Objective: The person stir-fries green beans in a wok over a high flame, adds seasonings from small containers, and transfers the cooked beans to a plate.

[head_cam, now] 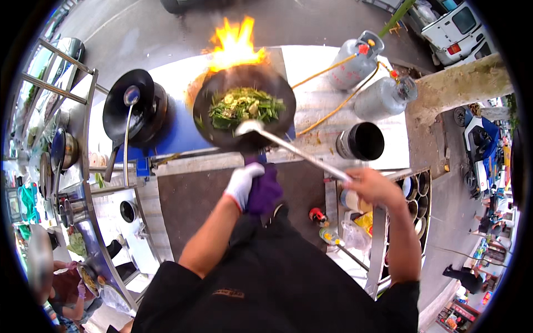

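A black wok (200, 125) sits over a burner, holding chopped green vegetables with pale yellowish pieces (245, 106). Tall flames (237, 45) rise at its far rim. My left hand (243, 185), in a white glove, grips a purple cloth (265, 189) bunched around the wok's near side, where the handle is hidden. My bare right hand (372, 187) holds the long metal handle of a ladle (250, 127). The ladle's head is at the wok's near edge, beside the vegetables, and looks blurred.
A second wok (114, 112) with a ladle (131, 95) in it stands at left. Two gas cylinders (381, 100) with orange hoses and a black bucket (366, 141) stand at right. Seasoning containers (416, 204) fill a rack at near right. A person (68, 287) handles a pan at lower left.
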{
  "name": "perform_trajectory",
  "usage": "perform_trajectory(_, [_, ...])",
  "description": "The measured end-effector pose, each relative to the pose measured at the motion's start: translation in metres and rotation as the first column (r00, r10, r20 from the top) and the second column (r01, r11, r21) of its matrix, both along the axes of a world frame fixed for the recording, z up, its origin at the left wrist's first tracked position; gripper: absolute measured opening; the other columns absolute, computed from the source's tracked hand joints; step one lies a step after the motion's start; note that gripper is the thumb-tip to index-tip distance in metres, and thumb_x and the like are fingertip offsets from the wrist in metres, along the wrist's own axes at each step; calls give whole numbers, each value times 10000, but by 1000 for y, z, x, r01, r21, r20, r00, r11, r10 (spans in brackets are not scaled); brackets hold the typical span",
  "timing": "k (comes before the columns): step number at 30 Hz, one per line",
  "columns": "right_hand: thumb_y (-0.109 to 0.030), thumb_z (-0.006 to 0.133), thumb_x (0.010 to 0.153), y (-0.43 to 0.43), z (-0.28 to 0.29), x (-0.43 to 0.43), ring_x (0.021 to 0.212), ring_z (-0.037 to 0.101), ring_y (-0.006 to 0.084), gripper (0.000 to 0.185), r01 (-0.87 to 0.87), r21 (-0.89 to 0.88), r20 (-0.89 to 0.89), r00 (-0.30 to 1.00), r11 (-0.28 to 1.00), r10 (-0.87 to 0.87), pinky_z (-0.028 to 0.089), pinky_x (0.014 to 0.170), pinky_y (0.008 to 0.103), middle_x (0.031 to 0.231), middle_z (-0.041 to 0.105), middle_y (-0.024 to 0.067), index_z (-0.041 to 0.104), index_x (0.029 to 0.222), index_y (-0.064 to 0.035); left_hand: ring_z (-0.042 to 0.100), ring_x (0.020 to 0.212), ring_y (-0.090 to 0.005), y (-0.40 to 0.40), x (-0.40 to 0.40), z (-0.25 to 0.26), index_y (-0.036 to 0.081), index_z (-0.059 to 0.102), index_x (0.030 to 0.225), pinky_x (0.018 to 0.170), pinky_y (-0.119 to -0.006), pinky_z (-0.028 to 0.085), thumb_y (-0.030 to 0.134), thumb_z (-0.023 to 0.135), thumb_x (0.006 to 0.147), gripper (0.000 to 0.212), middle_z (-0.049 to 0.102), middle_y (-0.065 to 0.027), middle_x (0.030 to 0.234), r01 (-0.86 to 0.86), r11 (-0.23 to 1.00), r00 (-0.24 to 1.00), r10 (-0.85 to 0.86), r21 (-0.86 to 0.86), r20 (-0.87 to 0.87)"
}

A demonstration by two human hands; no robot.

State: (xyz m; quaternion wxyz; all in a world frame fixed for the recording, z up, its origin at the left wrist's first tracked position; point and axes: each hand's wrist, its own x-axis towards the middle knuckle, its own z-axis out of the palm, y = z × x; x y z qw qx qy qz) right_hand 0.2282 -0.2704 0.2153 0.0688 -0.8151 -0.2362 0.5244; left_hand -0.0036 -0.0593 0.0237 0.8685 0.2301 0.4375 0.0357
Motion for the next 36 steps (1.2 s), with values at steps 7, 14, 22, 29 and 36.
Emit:
perform_trajectory(7, [-350,544,961,22,-140,-44,684,646,411,350,-235,363,549,836,902,-3,521,651,518,782,666,202,602,1196,-97,648,678,-255,-9,1,-1,1,648,967,640,-393,538,208,618,811,261,660,-118,797,98,995,991,-100,-29,-94])
perform_trajectory(14, [-340,579,942,-19,-64,-36,703,657,347,370,-112,274,244,969,955,43,511,685,464,786,675,188,615,1207,-84,673,654,-272,5,13,18,-22,643,875,655,-392,578,145,672,791,189,667,-129,778,-24,999,987,16,-46,-161])
perform_trajectory(22, [-313,571,943,55,-117,-18,775,662,435,315,-226,379,428,903,897,47,526,722,502,822,682,247,650,1078,-38,664,683,-282,51,37,-1,-15,639,864,628,-448,550,175,619,809,199,671,-136,809,111,991,993,-113,-72,-31])
perform_trajectory(29, [-355,578,938,-9,-102,-47,836,671,403,409,-139,386,475,878,912,-67,522,757,475,858,684,243,629,1225,-68,657,661,-228,-13,12,-8,-10,662,873,640,-356,548,153,661,798,180,664,-111,759,58,990,991,-42,130,-123])
perform_trajectory(36, [-311,603,917,69,-59,-7,690,685,318,293,-110,175,245,967,978,65,527,658,426,758,664,196,677,1010,-43,675,722,-283,88,57,-20,9,636,848,733,-420,570,206,572,847,208,682,-144,799,160,982,986,-154,-100,65])
